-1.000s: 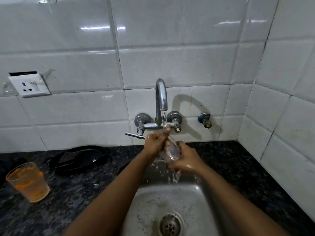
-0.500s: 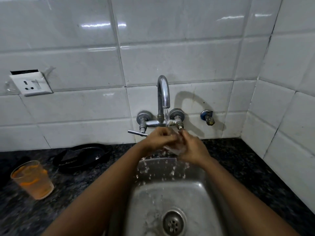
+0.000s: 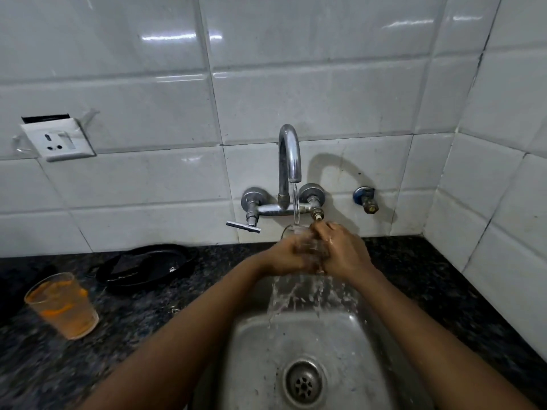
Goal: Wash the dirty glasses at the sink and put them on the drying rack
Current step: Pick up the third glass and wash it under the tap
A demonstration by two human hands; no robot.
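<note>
Clear glass (image 3: 299, 235) under tap (image 3: 289, 161) stream, above steel sink (image 3: 349, 344); left hand (image 3: 288, 257) and right hand (image 3: 344, 251) both clasp it. Orange-stained glass (image 3: 63, 306) at 9 o'clock on speckled counter (image 3: 420, 276); black dish (image 3: 145, 266) behind.

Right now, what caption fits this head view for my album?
Both hands, left hand and right hand, hold a clear glass under the running tap, above the sink.

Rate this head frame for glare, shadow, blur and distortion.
Head view: glare streaks on the upper tiles; the tap throws a curved shadow on the wall to its right; both hands, left and right, and the glass between them smear with motion under the water; the orange-stained glass stays fairly sharp; tile lines bow from the wide lens.
</note>
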